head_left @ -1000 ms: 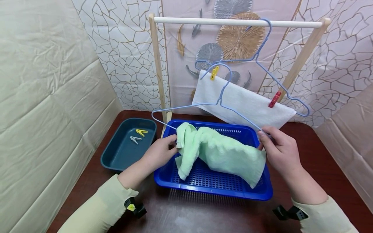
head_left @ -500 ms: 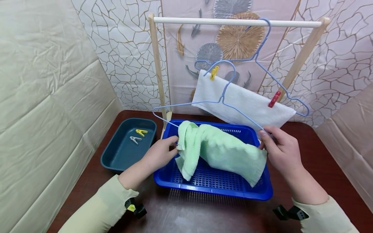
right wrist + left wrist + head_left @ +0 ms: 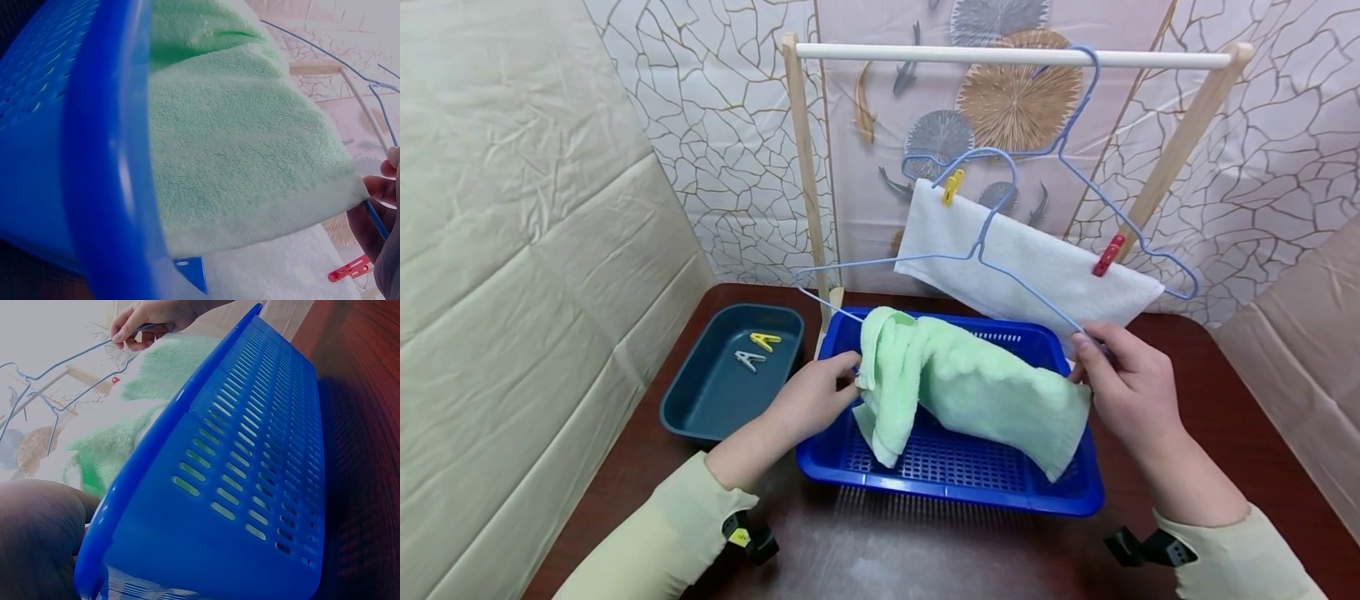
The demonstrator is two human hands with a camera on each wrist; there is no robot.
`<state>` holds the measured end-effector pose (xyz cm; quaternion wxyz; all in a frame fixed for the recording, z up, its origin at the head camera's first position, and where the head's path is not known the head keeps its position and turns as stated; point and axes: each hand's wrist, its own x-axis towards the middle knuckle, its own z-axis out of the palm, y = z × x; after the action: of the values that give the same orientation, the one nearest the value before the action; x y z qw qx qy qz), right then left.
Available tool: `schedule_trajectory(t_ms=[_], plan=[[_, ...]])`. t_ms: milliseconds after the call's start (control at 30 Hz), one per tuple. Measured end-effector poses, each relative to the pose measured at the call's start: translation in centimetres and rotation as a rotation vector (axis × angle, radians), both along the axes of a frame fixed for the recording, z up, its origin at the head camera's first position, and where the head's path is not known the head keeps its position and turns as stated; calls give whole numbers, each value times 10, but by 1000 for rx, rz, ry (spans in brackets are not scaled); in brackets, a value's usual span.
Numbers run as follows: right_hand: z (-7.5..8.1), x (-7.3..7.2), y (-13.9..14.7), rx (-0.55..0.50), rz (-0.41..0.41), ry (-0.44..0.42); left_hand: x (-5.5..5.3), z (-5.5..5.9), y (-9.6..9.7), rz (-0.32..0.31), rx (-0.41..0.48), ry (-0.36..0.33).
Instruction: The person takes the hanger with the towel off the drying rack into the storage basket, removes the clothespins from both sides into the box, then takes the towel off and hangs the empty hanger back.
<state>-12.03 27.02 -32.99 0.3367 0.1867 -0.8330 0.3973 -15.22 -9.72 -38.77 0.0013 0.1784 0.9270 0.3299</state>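
A light green towel (image 3: 992, 392) drapes over the lower bar of a blue wire hanger (image 3: 977, 254), above the blue basket (image 3: 947, 493). It bunches into folds at the left and spreads flatter toward the right. My left hand (image 3: 812, 396) pinches the towel's left edge, its fingertips partly hidden by the cloth. At the hanger's right end, my right hand (image 3: 1131, 379) grips the wire between thumb and fingers. In the right wrist view, the towel's corner (image 3: 356, 190) meets those fingertips. The hanger's hook points up and stands free of the rack.
Behind, a wooden rack with a white rod (image 3: 925, 53) bears another blue hanger (image 3: 1078, 171). A white towel (image 3: 1022, 250) hangs there under a yellow clip (image 3: 952, 187) and a red clip (image 3: 1108, 256). At left, a dark teal tray (image 3: 700, 421) holds yellow and grey clips.
The hanger has risen slightly and shifted right, its hook now higher. The green towel has moved a little right with it, and both hands have shifted slightly.
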Motion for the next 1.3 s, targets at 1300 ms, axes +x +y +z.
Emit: schedule_trajectory(t_ms=[1300], plan=[[2, 2, 0, 10, 23, 15, 12, 30, -10, 136, 196, -69]])
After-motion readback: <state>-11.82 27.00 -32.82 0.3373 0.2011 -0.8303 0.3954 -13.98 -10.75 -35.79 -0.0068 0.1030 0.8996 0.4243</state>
